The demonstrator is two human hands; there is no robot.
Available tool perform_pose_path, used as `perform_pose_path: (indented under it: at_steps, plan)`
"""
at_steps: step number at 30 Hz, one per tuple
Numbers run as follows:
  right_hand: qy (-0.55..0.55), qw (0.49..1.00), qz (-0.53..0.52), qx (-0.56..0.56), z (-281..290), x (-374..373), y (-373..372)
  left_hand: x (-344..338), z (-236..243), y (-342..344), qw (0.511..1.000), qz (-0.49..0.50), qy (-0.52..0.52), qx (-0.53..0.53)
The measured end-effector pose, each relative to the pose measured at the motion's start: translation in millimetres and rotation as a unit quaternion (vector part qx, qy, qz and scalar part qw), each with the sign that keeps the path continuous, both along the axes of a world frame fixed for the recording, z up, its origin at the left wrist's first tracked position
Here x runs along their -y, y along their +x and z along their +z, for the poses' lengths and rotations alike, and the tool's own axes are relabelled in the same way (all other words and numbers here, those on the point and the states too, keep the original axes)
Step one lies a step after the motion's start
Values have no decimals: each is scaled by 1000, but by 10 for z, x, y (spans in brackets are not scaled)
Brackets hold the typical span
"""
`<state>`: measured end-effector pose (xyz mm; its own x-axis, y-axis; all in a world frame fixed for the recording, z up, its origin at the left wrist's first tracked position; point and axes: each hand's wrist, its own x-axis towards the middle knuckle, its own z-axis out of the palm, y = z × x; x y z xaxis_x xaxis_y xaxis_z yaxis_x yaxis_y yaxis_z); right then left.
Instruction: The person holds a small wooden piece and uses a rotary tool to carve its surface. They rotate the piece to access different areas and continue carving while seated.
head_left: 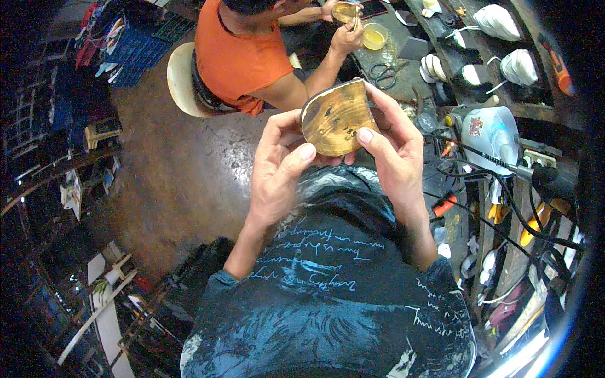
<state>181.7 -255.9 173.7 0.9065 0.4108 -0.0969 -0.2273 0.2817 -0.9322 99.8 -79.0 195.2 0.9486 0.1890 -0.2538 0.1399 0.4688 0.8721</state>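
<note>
A flat yellow-brown piece, rounded on one side and straighter on another, with dark markings and a pale strip along its upper edge, is held up in front of my dark printed shirt. My left hand grips its lower left, thumb at the bottom edge and fingers curled behind. My right hand holds its right side, thumb on the face and fingers round the edge. What lies behind the piece is hidden.
A co-worker in orange sits ahead at a cluttered bench with scissors and a yellow cup. At right are a whitish container, black cables, and tools. Racks of items stand at left, beside the brown floor.
</note>
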Motion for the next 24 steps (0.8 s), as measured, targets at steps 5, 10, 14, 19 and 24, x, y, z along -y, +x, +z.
perform_pose_path:
  at_steps: [5,10,14,19,24]
  plan:
    - [2,1000,-3,-5,4,-25,9,-15,-4,-2,1000,-3,-12,-2]
    - [27,999,-1,-23,15,-47,14,-30,-5,-2,1000,-6,-10,2]
    - [-2,1000,7,-15,37,-37,23,-10,-9,18,1000,2,-9,13]
    - [-16,1000,14,-3,8,-72,15,-21,9,-15,1000,-10,21,17]
    - [-19,998,47,-36,-1,-79,39,-37,15,15,998,-18,58,35]
